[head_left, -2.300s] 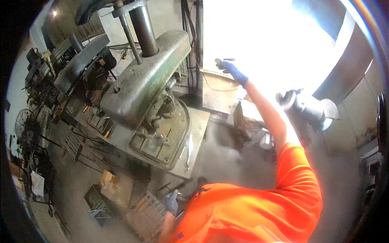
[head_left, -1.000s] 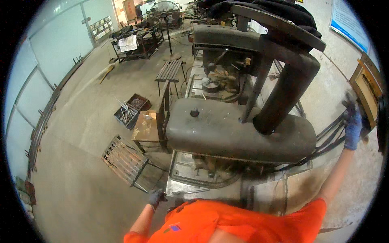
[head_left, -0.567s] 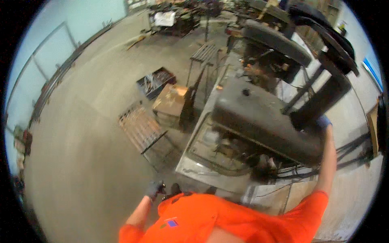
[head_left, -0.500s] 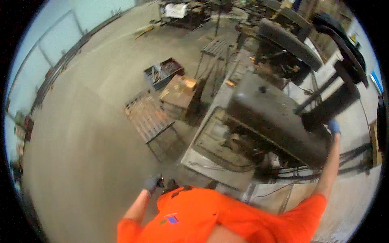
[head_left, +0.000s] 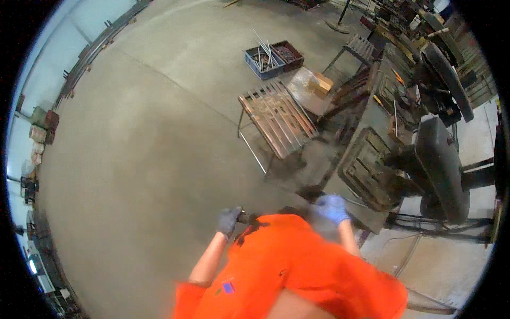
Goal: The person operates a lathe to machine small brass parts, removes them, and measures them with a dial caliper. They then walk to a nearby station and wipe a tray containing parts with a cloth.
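Note:
My left hand (head_left: 229, 221), in a dark grey glove, is in front of my body at the left. Its fingers are closed around a small dark object (head_left: 243, 216) that I cannot make out. My right hand (head_left: 332, 209) wears a blue glove and hangs beside the near corner of the machine bench. Its fingers are loosely bent and apart, and I see nothing in them. To the right of that hand stands the machine's rounded dark housing (head_left: 441, 167), raised on end beside a dark ribbed plate (head_left: 372, 170).
A slatted metal stand (head_left: 279, 118) holds several bars ahead of me. Behind it are a low table (head_left: 305, 90) with a cardboard piece (head_left: 323, 83), a blue crate (head_left: 264, 63) of rods and a dark red crate (head_left: 288, 55). Concrete floor (head_left: 143, 159) extends left.
My right hand has come off the machine and moved left, in front of my body. The dark housing now stands tilted up, exposing the ribbed plate. My view has shifted left; the left hand stays closed.

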A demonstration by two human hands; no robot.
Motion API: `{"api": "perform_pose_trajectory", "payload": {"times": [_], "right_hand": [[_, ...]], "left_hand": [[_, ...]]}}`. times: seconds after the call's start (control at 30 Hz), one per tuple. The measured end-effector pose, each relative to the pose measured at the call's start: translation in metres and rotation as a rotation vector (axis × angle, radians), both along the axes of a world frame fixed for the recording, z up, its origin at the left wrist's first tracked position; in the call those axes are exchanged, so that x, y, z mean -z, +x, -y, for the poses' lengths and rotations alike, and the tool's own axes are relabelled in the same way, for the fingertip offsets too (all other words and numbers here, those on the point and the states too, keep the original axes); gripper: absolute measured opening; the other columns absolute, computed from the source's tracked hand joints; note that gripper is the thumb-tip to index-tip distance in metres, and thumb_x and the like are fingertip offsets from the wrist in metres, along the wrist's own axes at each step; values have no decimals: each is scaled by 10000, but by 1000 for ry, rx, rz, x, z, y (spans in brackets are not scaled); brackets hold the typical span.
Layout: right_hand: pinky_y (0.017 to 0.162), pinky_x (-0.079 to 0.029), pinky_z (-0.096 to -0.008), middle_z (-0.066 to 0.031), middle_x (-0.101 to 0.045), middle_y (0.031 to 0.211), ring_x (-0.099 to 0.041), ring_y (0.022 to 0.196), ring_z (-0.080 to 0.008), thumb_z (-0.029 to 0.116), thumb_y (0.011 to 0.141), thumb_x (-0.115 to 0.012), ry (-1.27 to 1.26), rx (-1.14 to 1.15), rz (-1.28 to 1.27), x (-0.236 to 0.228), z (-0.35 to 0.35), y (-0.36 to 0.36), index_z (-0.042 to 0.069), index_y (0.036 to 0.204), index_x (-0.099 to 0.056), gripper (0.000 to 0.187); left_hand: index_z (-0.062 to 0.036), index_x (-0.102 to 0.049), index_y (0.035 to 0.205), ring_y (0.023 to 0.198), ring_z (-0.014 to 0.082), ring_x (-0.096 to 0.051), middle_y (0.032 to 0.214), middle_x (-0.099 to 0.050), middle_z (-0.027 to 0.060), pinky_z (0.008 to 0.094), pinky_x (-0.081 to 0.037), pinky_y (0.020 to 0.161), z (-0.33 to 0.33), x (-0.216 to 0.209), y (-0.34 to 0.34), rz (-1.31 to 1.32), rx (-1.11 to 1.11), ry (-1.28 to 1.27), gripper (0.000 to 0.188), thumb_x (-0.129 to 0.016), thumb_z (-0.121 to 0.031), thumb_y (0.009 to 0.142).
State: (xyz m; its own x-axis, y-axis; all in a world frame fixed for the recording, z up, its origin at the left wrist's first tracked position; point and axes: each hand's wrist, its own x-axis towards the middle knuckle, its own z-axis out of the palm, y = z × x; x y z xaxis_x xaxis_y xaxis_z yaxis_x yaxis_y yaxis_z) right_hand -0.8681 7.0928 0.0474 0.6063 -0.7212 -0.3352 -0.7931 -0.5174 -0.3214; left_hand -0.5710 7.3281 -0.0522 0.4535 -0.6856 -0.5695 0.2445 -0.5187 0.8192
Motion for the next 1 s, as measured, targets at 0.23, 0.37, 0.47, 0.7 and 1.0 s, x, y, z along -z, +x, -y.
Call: {"api": "perform_pose_trajectory", "payload": {"times": [0.23,0.37,0.47,0.7,1.0], "right_hand": [[696,-479,-400,-114,-655,808,-621,775,-301,492,723,-605,228,-156,36,42,42,170,119,794,-684,388],[668,-459,-417,-150,-641,773,-605,734,-325,505,738,-585,339,-167,81,35,86,303,83,764,-671,431],[605,-427,-403,-170,-588,654,-580,624,-238,447,787,-585,764,-105,361,15,118,411,-3,715,-630,458],[578,-441,-407,-169,-606,685,-581,603,-302,419,767,-590,581,-641,367,-50,191,634,36,741,-653,389],[547,-428,-420,-170,-591,634,-567,553,-315,409,752,-600,503,-482,371,-35,359,819,52,662,-643,370]], "left_hand": [[22,-634,855,640,188,-613,727,-642,105,330,-491,592,24,17,138,-40,-69,-168,284,-578,-256,857],[21,-633,862,629,185,-606,736,-645,108,330,-482,610,83,2,232,-108,-1,-92,283,-582,-257,854],[6,-628,847,616,180,-592,712,-632,93,319,-473,592,152,-73,289,-62,-28,6,306,-567,-293,857],[-20,-645,782,662,106,-549,731,-628,35,269,-439,583,286,-128,433,-47,-15,-185,271,-545,-254,877],[-41,-613,755,599,96,-510,690,-587,15,258,-403,523,455,-48,647,-32,111,-236,260,-576,-276,859]]}}
